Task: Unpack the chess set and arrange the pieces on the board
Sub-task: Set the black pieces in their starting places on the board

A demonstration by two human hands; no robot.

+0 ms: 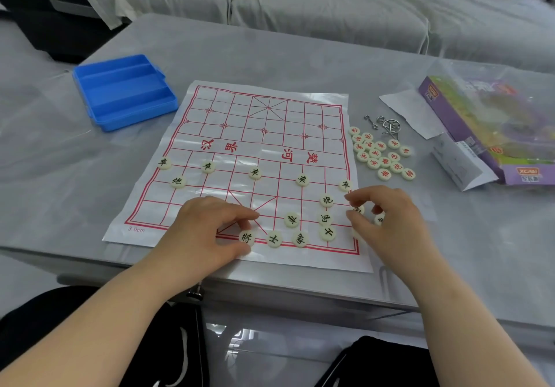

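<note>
Fingers of the right hand pinch a half-hidden piece at the board's four o'clock; left hand, curled loosely, touches the general.

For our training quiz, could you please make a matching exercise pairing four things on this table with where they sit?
Things:
1. blue tray
2. red-lettered pieces
3. purple box
4. black-lettered pieces

Places:
A. on the near half of the board
B. at the table's right edge
C. in a cluster just right of the board
D. left of the board's far corner

Pairs: 1-D, 2-C, 3-B, 4-A
</note>
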